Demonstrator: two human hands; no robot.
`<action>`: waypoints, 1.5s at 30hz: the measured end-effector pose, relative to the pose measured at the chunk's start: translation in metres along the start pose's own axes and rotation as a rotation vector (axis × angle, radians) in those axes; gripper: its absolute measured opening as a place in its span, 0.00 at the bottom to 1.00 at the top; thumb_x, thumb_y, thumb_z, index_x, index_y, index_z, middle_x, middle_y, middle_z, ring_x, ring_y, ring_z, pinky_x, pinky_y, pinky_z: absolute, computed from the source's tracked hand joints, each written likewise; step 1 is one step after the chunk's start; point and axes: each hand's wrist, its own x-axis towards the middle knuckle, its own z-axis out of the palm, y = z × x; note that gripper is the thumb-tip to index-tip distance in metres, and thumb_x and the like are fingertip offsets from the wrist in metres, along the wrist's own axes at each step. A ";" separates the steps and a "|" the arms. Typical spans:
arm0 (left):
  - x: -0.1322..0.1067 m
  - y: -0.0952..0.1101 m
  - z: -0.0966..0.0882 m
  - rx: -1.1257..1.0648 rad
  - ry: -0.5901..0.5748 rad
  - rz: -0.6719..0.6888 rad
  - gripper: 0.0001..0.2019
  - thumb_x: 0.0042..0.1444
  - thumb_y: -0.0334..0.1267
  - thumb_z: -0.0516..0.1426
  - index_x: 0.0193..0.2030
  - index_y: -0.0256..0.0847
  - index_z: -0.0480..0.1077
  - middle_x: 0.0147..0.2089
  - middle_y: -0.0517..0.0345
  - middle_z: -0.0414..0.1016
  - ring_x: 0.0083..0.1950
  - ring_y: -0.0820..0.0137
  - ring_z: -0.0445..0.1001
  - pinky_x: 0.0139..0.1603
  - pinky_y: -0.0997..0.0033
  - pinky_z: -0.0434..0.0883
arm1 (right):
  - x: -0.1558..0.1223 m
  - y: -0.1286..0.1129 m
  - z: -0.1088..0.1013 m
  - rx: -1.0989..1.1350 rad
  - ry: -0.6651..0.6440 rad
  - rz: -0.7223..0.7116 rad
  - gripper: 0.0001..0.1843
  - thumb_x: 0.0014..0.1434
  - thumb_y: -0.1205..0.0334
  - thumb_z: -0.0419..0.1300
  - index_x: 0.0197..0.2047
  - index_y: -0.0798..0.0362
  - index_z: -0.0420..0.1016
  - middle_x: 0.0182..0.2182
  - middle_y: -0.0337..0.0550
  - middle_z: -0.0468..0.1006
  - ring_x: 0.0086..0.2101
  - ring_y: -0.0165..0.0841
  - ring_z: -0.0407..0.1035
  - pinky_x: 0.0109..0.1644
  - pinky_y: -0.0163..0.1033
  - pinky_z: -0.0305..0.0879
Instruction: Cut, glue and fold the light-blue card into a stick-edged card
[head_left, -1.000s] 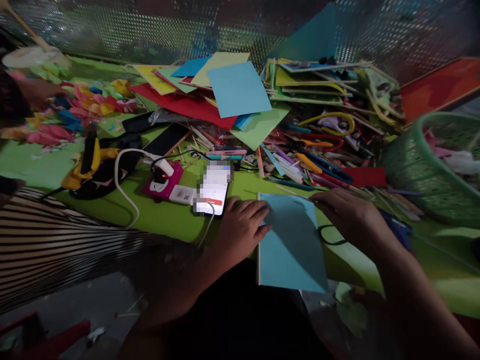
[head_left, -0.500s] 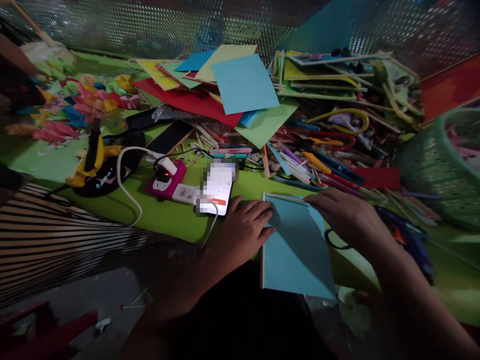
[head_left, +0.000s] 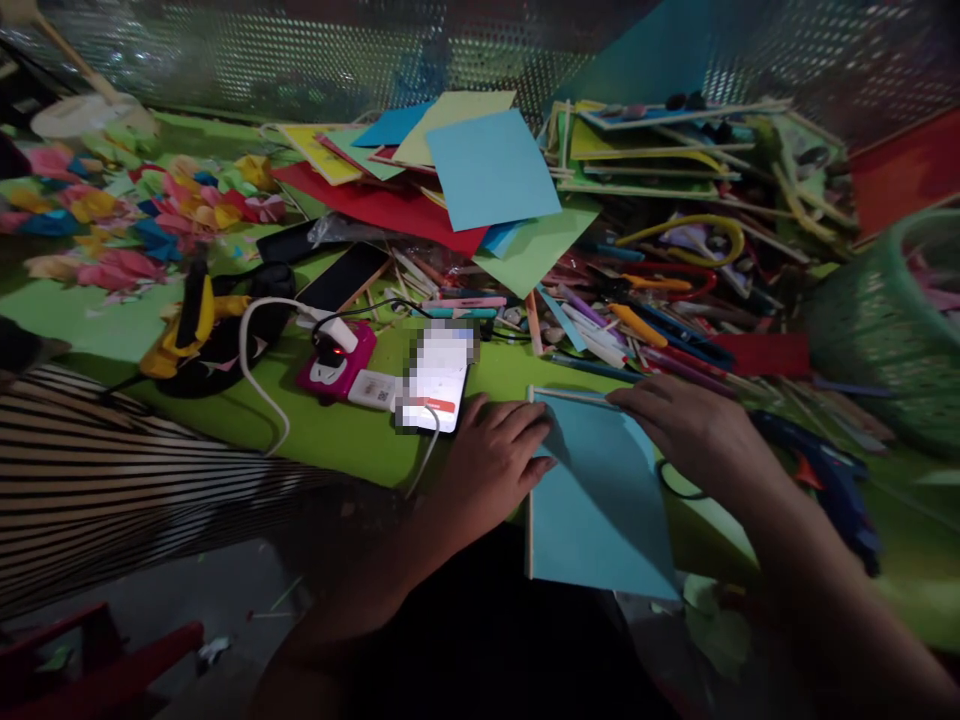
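A blue sheet of paper (head_left: 600,500) lies in front of me at the table's near edge and juts past it. Thin pale wooden sticks run along its left side (head_left: 531,530) and its top side (head_left: 574,396). My left hand (head_left: 499,455) rests palm down over the sheet's upper left edge, fingers laid on the paper and thumb apart from them. At the top right corner, the fingertips of my right hand (head_left: 686,430) are pressed together on the end of the top stick. The undersides of both hands are hidden.
A lit phone (head_left: 442,385) and pink power strip (head_left: 341,365) lie to the left. A dark blue glue gun (head_left: 832,490) is right of my right hand. Behind are pens, scissors, a pile of coloured paper (head_left: 491,170) and paper flowers (head_left: 187,205). A green basket (head_left: 892,330) stands right.
Both hands hold almost the same places on the blue sheet. The view has shifted slightly, and another person's arm at the upper left has moved away, uncovering more paper flowers.
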 end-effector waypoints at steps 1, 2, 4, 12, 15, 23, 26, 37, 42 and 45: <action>0.000 0.001 -0.001 0.001 -0.006 -0.001 0.14 0.70 0.43 0.60 0.58 0.43 0.73 0.69 0.55 0.74 0.67 0.61 0.71 0.71 0.49 0.62 | 0.001 -0.001 0.000 -0.001 0.009 0.009 0.13 0.74 0.63 0.54 0.50 0.52 0.80 0.40 0.49 0.82 0.37 0.39 0.77 0.38 0.40 0.65; 0.001 0.001 -0.002 0.003 -0.016 -0.003 0.14 0.69 0.43 0.61 0.58 0.43 0.73 0.71 0.54 0.72 0.70 0.60 0.69 0.72 0.48 0.62 | 0.003 -0.002 0.000 -0.003 0.018 0.022 0.13 0.73 0.63 0.54 0.49 0.52 0.80 0.40 0.49 0.82 0.36 0.38 0.77 0.38 0.40 0.65; 0.002 0.001 -0.003 0.009 -0.035 -0.004 0.14 0.68 0.43 0.61 0.58 0.43 0.73 0.74 0.52 0.68 0.74 0.58 0.64 0.73 0.47 0.61 | 0.006 -0.004 -0.001 -0.010 0.025 0.048 0.13 0.73 0.63 0.54 0.47 0.53 0.81 0.40 0.50 0.83 0.36 0.38 0.77 0.38 0.40 0.65; 0.003 -0.001 -0.002 0.010 -0.040 -0.029 0.17 0.67 0.43 0.63 0.60 0.42 0.72 0.74 0.46 0.66 0.73 0.54 0.65 0.72 0.45 0.65 | 0.005 0.002 -0.007 0.070 0.024 0.100 0.11 0.73 0.63 0.54 0.47 0.52 0.79 0.40 0.50 0.83 0.39 0.40 0.78 0.41 0.42 0.68; 0.003 -0.001 -0.001 0.003 -0.024 -0.030 0.19 0.65 0.43 0.64 0.60 0.42 0.72 0.72 0.45 0.67 0.72 0.52 0.66 0.71 0.45 0.66 | 0.001 0.004 -0.008 0.094 0.028 0.109 0.11 0.73 0.62 0.54 0.48 0.52 0.79 0.41 0.50 0.82 0.39 0.41 0.78 0.42 0.43 0.68; 0.003 -0.001 -0.001 0.001 -0.034 -0.038 0.18 0.66 0.44 0.64 0.59 0.43 0.71 0.73 0.46 0.66 0.71 0.52 0.67 0.71 0.43 0.67 | 0.002 0.000 -0.005 0.086 0.018 0.071 0.13 0.74 0.61 0.53 0.47 0.52 0.80 0.41 0.51 0.83 0.39 0.40 0.78 0.40 0.42 0.68; 0.003 -0.002 0.000 0.006 -0.032 -0.028 0.18 0.67 0.44 0.63 0.60 0.43 0.71 0.74 0.46 0.66 0.72 0.53 0.67 0.71 0.44 0.66 | 0.005 -0.001 -0.006 0.081 0.007 0.082 0.14 0.74 0.61 0.53 0.47 0.52 0.81 0.40 0.52 0.83 0.39 0.41 0.78 0.39 0.42 0.67; 0.005 0.000 -0.003 0.064 -0.082 -0.024 0.17 0.69 0.45 0.61 0.60 0.43 0.70 0.77 0.50 0.63 0.75 0.55 0.63 0.72 0.44 0.62 | 0.010 -0.002 -0.005 0.059 -0.016 0.102 0.14 0.74 0.64 0.52 0.46 0.52 0.81 0.38 0.50 0.82 0.36 0.37 0.77 0.37 0.38 0.65; 0.005 0.000 -0.001 0.076 -0.058 -0.013 0.16 0.69 0.44 0.60 0.60 0.43 0.70 0.76 0.50 0.65 0.74 0.55 0.64 0.71 0.44 0.63 | 0.009 -0.001 -0.002 0.057 0.024 0.151 0.13 0.73 0.62 0.54 0.46 0.51 0.81 0.38 0.48 0.82 0.35 0.36 0.77 0.37 0.38 0.66; 0.006 0.000 -0.001 0.072 -0.058 -0.019 0.15 0.69 0.44 0.60 0.60 0.44 0.70 0.76 0.49 0.65 0.74 0.54 0.65 0.70 0.43 0.64 | 0.001 0.002 -0.004 0.059 0.088 0.215 0.11 0.72 0.63 0.56 0.45 0.51 0.81 0.40 0.49 0.83 0.37 0.39 0.78 0.39 0.40 0.69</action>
